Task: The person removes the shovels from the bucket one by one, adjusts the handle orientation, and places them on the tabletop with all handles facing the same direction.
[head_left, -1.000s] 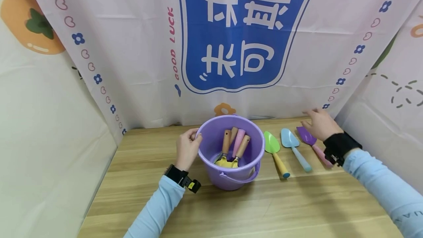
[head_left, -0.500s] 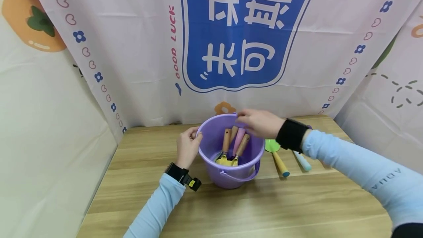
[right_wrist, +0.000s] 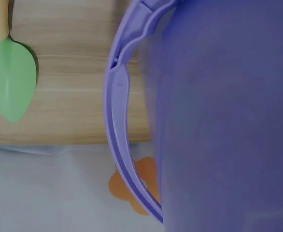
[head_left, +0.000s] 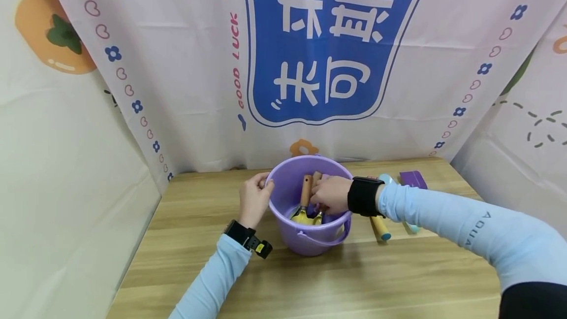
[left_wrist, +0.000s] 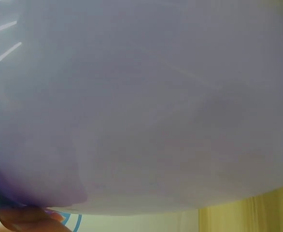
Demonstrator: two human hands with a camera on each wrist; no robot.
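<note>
A purple bucket (head_left: 288,235) stands upright on the wooden table, its wall (left_wrist: 141,106) filling most of the left wrist view. My left hand (head_left: 253,201) pinches the bucket's left rim. Inside the bucket, my right hand (head_left: 331,195) has its fingers curled round the wooden handle of a yellow garden trowel, mostly hidden by the hand. Just left of it leans another wooden-handled tool (head_left: 306,190) with a yellow blade. A further wooden handle (head_left: 316,176) shows behind, and a pink one is largely covered. The right wrist view shows the bucket's bail handle (right_wrist: 117,101) hanging outside.
Right of the bucket lie a green trowel (right_wrist: 11,79) with a yellow handle (head_left: 380,228), a light blue trowel (head_left: 386,178) and a purple trowel (head_left: 413,179), partly covered by my right arm. A printed cloth (head_left: 199,112) hangs behind the table (head_left: 199,240).
My right hand has come left from above the purple trowel, over the bucket's rim, and down among the tool handles inside. The left hand has stayed at the rim.
</note>
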